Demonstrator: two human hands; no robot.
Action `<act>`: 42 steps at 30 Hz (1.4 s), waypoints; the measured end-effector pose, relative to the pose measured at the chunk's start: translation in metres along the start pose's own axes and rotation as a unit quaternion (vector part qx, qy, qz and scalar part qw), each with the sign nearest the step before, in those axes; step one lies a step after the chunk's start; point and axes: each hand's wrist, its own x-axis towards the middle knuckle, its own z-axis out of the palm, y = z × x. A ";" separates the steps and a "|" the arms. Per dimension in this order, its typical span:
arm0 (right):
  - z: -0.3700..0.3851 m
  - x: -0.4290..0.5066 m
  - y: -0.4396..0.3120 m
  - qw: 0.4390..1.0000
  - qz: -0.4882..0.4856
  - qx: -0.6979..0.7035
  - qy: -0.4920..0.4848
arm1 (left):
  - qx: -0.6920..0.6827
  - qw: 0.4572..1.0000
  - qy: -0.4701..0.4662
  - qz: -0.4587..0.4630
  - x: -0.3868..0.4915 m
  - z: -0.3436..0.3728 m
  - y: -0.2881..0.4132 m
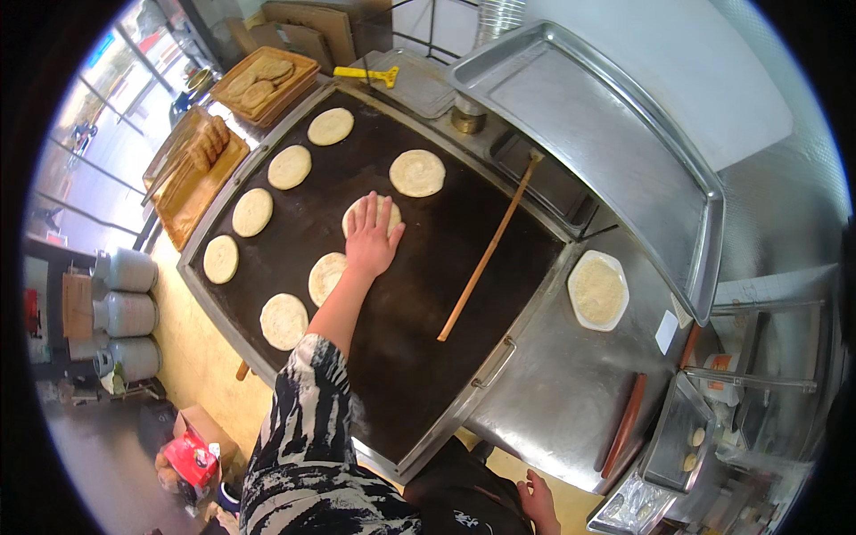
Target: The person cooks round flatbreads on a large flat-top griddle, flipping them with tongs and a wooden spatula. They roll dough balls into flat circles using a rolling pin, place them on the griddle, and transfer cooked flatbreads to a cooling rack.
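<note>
My left hand (pixel 371 241) lies flat, palm down, on a round pale dough flatbread (pixel 352 215), with its fingers spread and the thumb out to the right. Under it is a large dark griddle (pixel 414 294) with a metal rim. A browner-flecked flatbread (pixel 416 173) sits just beyond the hand, and another flatbread (pixel 326 277) is partly covered by my forearm. Closer to me rests a flatbread (pixel 283 322) beside my sleeve. Several more, including one flatbread (pixel 289 167), line the griddle's left side. My right hand (pixel 538 501) hangs low by the counter, loosely spread and holding nothing visible.
A wooden stick (pixel 491 251) lies across the griddle's right part. Rightward, the steel counter (pixel 535 394) holds a white bowl of pale crumbs (pixel 598 291) and a reddish rolling pin (pixel 624 425). A large metal tray (pixel 602 127) overhangs behind. Baskets of baked bread (pixel 264 83) stand far left.
</note>
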 end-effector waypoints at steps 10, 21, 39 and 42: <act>-0.002 0.000 0.008 1.000 -0.015 0.001 0.019 | -0.014 1.000 -0.023 -0.014 -0.114 -0.080 -0.019; -0.001 0.002 0.012 0.998 -0.055 -0.013 0.018 | 0.020 0.997 -0.064 -0.029 -0.112 -0.056 -0.058; 0.006 0.000 0.009 0.999 -0.042 0.003 0.003 | 0.032 0.995 -0.050 -0.085 -0.116 -0.042 -0.047; 0.004 -0.002 0.008 0.999 -0.032 -0.003 -0.004 | 0.027 0.995 -0.055 -0.084 -0.120 -0.050 -0.045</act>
